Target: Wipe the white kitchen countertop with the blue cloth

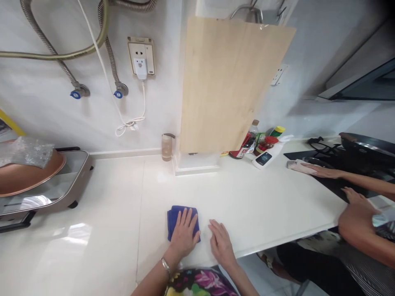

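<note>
My left hand lies flat on a folded blue cloth, fingers spread and pointing away from me. The cloth rests on the white countertop near its front edge. A silver bracelet is around my left wrist. Just right of the cloth, my right hand rests on the countertop with its fingers extended and nothing visible in them; its palm side is hidden.
At right, another person's hand presses a pale cloth beside the black stove. A white bottle and several condiment bottles stand near the wall. A wooden board hangs ahead. An electric cooker sits left.
</note>
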Demonstrator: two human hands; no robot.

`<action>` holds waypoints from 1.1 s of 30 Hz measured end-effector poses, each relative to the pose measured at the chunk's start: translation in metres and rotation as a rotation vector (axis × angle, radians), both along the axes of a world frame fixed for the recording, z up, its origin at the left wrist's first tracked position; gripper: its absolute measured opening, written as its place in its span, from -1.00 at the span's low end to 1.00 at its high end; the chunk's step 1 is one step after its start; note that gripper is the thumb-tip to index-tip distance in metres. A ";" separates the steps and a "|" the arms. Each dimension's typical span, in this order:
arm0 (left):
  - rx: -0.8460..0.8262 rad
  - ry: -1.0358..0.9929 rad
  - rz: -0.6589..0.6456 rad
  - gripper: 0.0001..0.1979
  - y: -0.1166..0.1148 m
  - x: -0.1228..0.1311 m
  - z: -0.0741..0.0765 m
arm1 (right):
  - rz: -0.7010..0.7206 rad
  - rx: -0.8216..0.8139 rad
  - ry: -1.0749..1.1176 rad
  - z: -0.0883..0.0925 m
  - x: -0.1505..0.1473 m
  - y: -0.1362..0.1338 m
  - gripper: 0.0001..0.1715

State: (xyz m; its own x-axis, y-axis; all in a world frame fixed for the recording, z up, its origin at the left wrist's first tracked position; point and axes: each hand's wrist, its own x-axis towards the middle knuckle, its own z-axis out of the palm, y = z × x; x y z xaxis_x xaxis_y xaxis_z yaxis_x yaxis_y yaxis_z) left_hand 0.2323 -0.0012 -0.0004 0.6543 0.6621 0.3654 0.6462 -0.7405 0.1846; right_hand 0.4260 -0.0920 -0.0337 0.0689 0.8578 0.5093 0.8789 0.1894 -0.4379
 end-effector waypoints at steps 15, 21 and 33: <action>-0.022 0.020 0.227 -0.44 0.113 -0.025 0.014 | -0.008 -0.034 -0.025 0.008 -0.004 -0.002 -0.33; -0.041 0.044 0.325 -0.45 0.177 -0.032 0.020 | -0.017 0.004 -0.096 0.000 0.001 -0.001 -0.32; -0.076 0.078 0.239 -0.45 0.285 -0.025 0.017 | -0.019 0.012 -0.232 -0.011 0.013 -0.002 -0.37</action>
